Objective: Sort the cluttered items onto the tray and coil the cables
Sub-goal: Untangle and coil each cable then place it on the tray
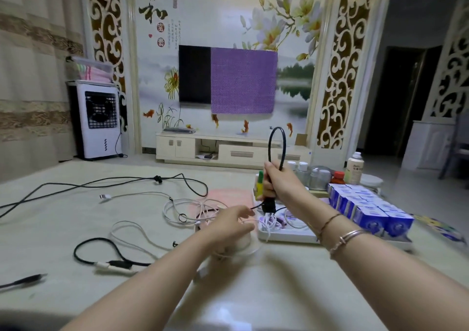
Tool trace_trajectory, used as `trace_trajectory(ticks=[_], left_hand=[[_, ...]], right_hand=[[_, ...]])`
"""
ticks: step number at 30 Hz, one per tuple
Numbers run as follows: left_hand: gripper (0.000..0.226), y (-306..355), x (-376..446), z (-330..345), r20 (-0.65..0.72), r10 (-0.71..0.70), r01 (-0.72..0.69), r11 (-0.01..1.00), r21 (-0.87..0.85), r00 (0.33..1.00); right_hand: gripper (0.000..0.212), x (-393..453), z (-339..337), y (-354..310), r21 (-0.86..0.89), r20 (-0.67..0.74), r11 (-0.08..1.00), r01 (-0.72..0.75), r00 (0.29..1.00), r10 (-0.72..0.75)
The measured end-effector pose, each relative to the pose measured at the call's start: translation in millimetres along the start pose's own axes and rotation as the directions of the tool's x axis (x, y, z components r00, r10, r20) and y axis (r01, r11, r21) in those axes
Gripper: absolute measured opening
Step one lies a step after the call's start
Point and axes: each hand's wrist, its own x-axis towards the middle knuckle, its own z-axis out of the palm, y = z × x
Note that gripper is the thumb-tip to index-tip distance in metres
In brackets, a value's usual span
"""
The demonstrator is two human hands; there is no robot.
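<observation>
Nearest the front edge of the bench, both forearms enter from below. Toward the front left corner a black cable end lies flat. Just beyond it a black cable forms a loose loop that ends in a white adapter.

The left hand is held over the middle of the bench, fingers lightly bent and spread; it is blurred, so whether it holds the thin pale cord beneath it cannot be told. Under the hand sits a round white item, also blurred.

The right hand, bracelets on its wrist, is raised above the near left corner of the white tray. Its fingers are curled tight round a folded black cable bundle; a loop stands up above the fist and a plug hangs below it.

The tray lies at the right side of the bench. It contains coiled white cables at its near left end and rows of blue boxes along its right part. Small bottles stand at its far end.

Left of the tray, tangled white cables lie uncoiled at mid bench. A long black cable runs across the far left part of the bench.
</observation>
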Motion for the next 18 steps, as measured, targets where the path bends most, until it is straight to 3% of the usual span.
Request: trace_trajectory(ticks=[5, 8, 10, 14, 18], left_hand=[[0.019, -6, 5, 1, -0.038, -0.115, 0.111, 0.991, -0.079, 0.993], [0.014, -6, 6, -2, -0.056, -0.173, 0.161, 0.972, -0.169, 0.983], [0.025, -11, 8, -1, -0.033, -0.189, 0.18, 0.966, -0.184, 0.981], [0.026, -17, 6, 9, -0.01, -0.138, 0.138, 0.99, -0.023, 0.99], [0.01, -15, 2, 17, -0.108, -0.119, 0.132, 0.984, 0.122, 0.987]], right_hand=[[0.034, -7, -15, 7, 0.008, 0.159, 0.992, -0.126, 0.98, 0.123], [0.032, -10, -17, 5, 0.023, 0.24, 0.991, -0.13, 0.963, 0.12], [0.031, -11, -18, 0, 0.033, 0.253, 0.993, -0.117, 0.962, 0.105], [0.029, -10, -20, -3, 0.065, 0.209, 0.981, -0.184, 0.964, 0.166], [0.028, -14, -18, 1, 0.182, 0.239, 0.91, -0.371, 0.915, 0.325]])
